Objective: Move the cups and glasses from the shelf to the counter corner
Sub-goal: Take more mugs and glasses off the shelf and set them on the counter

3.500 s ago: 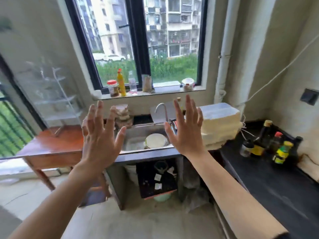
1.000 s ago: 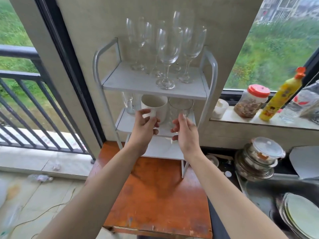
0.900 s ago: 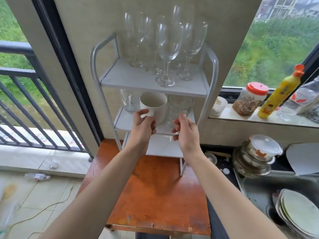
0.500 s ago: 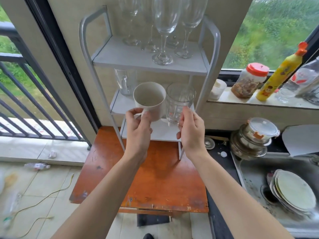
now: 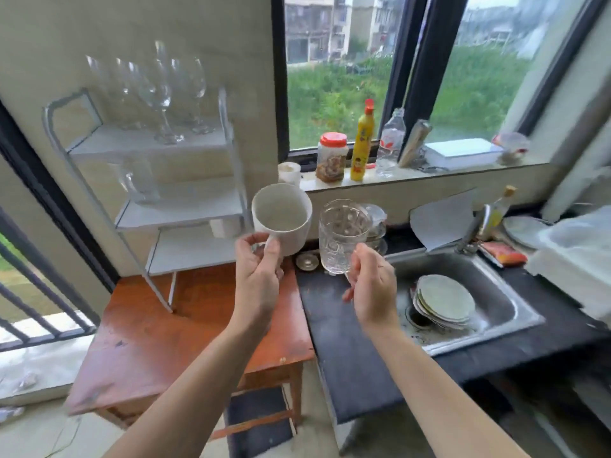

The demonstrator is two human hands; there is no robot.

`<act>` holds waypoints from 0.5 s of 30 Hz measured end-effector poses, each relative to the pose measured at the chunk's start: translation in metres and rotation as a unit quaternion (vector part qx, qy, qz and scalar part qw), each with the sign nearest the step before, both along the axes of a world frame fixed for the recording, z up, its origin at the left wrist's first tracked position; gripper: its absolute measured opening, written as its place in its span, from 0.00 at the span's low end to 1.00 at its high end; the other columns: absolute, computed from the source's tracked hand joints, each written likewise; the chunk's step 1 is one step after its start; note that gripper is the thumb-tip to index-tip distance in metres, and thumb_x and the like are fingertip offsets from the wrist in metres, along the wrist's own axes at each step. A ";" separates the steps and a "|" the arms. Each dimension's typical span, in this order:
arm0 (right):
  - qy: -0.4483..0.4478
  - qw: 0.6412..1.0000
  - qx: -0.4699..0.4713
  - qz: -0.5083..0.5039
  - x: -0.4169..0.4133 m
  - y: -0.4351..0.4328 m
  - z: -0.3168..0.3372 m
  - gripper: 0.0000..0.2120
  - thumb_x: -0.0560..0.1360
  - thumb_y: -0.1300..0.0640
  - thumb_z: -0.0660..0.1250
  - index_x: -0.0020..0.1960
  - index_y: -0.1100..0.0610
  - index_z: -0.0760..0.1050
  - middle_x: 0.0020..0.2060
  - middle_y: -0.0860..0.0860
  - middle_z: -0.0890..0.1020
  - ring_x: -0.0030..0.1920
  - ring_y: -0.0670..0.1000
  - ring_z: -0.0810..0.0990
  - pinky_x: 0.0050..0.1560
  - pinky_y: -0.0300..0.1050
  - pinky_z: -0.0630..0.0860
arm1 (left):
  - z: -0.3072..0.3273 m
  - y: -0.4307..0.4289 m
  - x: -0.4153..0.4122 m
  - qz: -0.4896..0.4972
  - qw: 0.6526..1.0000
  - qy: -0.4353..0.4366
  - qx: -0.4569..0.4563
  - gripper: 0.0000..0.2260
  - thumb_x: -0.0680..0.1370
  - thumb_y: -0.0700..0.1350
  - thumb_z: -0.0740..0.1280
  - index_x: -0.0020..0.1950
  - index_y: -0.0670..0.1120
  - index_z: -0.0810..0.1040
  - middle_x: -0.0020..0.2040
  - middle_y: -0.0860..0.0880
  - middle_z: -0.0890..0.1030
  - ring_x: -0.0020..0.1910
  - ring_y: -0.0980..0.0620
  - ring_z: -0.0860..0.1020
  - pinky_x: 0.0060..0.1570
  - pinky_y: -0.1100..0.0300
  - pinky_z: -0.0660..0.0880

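Carrying two vessels at once, I have the white mug [image 5: 282, 217] in my left hand [image 5: 259, 276], fingers [image 5: 271, 256] pinched on its handle, and the patterned glass mug [image 5: 342, 238] in my right hand [image 5: 372, 285], fingers closed low on its handle side. Both are off the shelf [image 5: 185, 211] and hang upright in the air, the white mug over the far right corner of the wooden table [image 5: 165, 342], the glass one over the far left corner of the black desk [image 5: 347, 352], just left of the sink [image 5: 489, 292].

To do this well I would keep both rims level and apart so they do not knock. I would swing them along the desk, clear of the sink and its stacked plates [image 5: 444, 302], and set each base down flat before loosening. The wine glasses [image 5: 158, 94] on the top tier and a clear jug [image 5: 139, 181] on the middle tier wait for later trips.
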State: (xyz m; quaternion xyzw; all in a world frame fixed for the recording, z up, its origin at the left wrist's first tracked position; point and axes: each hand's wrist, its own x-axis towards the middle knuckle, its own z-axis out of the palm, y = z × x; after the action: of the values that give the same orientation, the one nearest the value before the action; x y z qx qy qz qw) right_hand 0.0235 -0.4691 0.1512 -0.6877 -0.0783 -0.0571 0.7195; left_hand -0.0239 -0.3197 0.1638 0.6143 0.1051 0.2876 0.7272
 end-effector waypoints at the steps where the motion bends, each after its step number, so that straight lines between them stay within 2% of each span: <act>1: -0.004 1.000 -0.002 -0.022 -0.006 -0.025 0.000 0.17 0.77 0.52 0.55 0.30 0.52 0.63 0.24 0.45 0.64 0.25 0.46 0.63 0.22 0.45 0.68 | -0.001 -0.022 -0.002 -0.015 1.000 0.001 -0.003 0.03 0.84 0.44 0.62 0.56 0.47 0.69 0.35 0.51 0.71 0.31 0.57 0.67 0.31 0.65 0.66; 5: -0.010 0.992 -0.014 -0.122 -0.042 -0.142 -0.001 0.19 0.78 0.51 0.54 0.29 0.51 0.61 0.23 0.45 0.64 0.23 0.46 0.64 0.23 0.45 0.68 | -0.009 -0.130 -0.009 -0.100 0.995 0.001 -0.006 0.03 0.83 0.44 0.63 0.55 0.45 0.70 0.33 0.53 0.73 0.31 0.57 0.66 0.34 0.60 0.64; 8: -0.023 0.975 -0.013 -0.220 -0.069 -0.235 -0.002 0.20 0.81 0.52 0.55 0.31 0.54 0.64 0.25 0.48 0.66 0.24 0.47 0.67 0.23 0.43 0.68 | -0.013 -0.220 -0.010 -0.193 0.981 0.002 -0.020 0.02 0.83 0.42 0.63 0.53 0.45 0.71 0.34 0.52 0.71 0.30 0.58 0.66 0.33 0.61 0.64; 10: -0.014 0.960 -0.019 -0.280 -0.083 -0.287 0.000 0.20 0.83 0.53 0.56 0.33 0.57 0.64 0.25 0.48 0.66 0.25 0.48 0.67 0.25 0.48 0.71 | -0.014 -0.271 -0.010 -0.242 0.970 0.008 -0.023 0.03 0.82 0.44 0.64 0.52 0.46 0.71 0.34 0.52 0.71 0.29 0.58 0.67 0.32 0.63 0.66; 12: 0.007 0.944 0.009 -0.330 -0.092 -0.339 -0.001 0.21 0.84 0.55 0.57 0.32 0.56 0.63 0.24 0.44 0.65 0.24 0.46 0.66 0.24 0.47 0.71 | -0.014 -0.322 -0.008 -0.292 0.956 0.019 -0.024 0.07 0.79 0.48 0.66 0.52 0.46 0.72 0.33 0.52 0.71 0.29 0.58 0.67 0.30 0.64 0.67; 15: 0.026 0.921 0.044 -0.386 -0.102 -0.405 -0.003 0.19 0.80 0.52 0.57 0.31 0.55 0.62 0.24 0.45 0.64 0.26 0.49 0.64 0.25 0.46 0.71 | -0.017 -0.390 0.001 -0.350 0.936 0.031 -0.027 0.09 0.76 0.50 0.67 0.51 0.47 0.73 0.33 0.52 0.73 0.29 0.57 0.68 0.32 0.62 0.67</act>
State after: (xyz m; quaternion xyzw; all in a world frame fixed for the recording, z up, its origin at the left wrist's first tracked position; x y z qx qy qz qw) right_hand -0.0788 -0.8743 0.1480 -0.6338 0.2142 -0.3159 0.6728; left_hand -0.0225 -0.7098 0.1471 0.6011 -0.0870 -0.0072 0.7944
